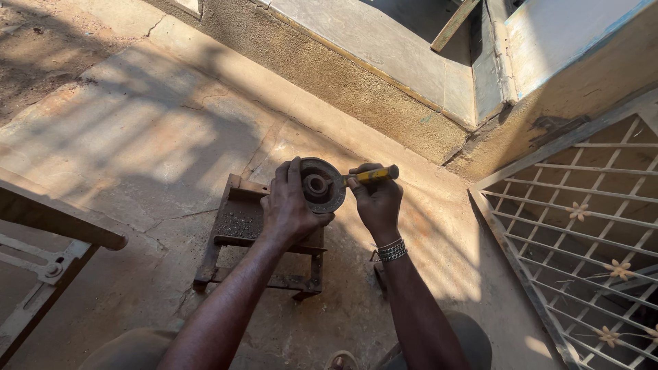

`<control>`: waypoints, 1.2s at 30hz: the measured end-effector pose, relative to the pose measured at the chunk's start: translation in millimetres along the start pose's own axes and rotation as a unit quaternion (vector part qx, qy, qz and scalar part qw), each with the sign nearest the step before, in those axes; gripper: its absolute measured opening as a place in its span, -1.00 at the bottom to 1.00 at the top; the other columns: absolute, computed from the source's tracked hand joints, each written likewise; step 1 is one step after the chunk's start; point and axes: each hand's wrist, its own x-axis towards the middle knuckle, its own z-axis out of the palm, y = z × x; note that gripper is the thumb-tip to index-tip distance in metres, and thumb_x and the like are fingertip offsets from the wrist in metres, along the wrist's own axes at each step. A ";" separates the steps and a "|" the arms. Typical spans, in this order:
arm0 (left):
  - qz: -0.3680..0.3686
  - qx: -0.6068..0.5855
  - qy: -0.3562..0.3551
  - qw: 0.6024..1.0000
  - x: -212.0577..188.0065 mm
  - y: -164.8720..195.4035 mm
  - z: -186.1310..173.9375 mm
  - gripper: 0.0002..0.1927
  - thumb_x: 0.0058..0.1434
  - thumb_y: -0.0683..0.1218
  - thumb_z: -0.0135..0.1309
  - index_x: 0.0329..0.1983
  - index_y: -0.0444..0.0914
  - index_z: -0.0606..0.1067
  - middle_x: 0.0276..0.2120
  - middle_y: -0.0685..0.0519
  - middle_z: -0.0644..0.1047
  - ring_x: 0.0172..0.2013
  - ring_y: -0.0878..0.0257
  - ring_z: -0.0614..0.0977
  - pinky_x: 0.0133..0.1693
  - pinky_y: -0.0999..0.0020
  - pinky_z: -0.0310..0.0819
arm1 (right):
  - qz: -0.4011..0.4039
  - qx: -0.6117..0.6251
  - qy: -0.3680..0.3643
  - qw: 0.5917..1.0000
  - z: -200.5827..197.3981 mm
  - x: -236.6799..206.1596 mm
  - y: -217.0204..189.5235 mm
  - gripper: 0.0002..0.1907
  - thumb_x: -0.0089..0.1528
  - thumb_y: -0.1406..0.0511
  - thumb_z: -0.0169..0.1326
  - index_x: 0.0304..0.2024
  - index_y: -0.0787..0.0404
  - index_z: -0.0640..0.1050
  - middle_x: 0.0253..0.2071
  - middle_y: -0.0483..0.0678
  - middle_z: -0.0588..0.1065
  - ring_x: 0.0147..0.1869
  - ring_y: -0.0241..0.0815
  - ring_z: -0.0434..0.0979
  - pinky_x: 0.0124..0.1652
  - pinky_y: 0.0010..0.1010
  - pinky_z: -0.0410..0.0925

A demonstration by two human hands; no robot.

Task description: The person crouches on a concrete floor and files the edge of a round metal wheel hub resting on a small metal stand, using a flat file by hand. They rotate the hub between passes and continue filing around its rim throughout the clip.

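At the far left I see a part of a metal frame with a dark top bar and pale painted pieces below it, standing on the cracked concrete floor. The floor is half in shade and half in sun.

More to the centre there is a low rusty metal stand on the floor, made from angle iron, with small dark grit lying on its flat plate.

Above the right end of this stand I see the left hand. Its fingers are curled around the left edge of a round dark metal wheel, and the thumb lies along the lower rim, so the hand grips the wheel firmly. The wheel is held upright on its edge over the stand, with its face and the raised hub in the middle turned toward the camera.

Just to the right, the right hand is closed as a fist around a tool with yellow handle. The tool lies almost level and its tip meets the right rim of the wheel. A metal bracelet sits on the right wrist.

At the far right a white metal grille with small flower ornaments leans near a plastered wall.
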 end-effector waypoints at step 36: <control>0.023 -0.029 0.019 0.999 1.3 -1.6 0.4 0.46 -0.29 0.17 0.57 0.50 -0.23 -0.14 0.35 -0.24 0.08 0.34 -0.16 0.23 0.22 -0.31 0.30 | 0.018 -0.004 -0.002 1.000 -2.0 -12.1 -0.8 -0.78 0.27 0.45 0.26 -0.05 0.28 0.55 -0.09 0.06 0.65 0.01 -0.19 0.69 0.03 -0.36 0.54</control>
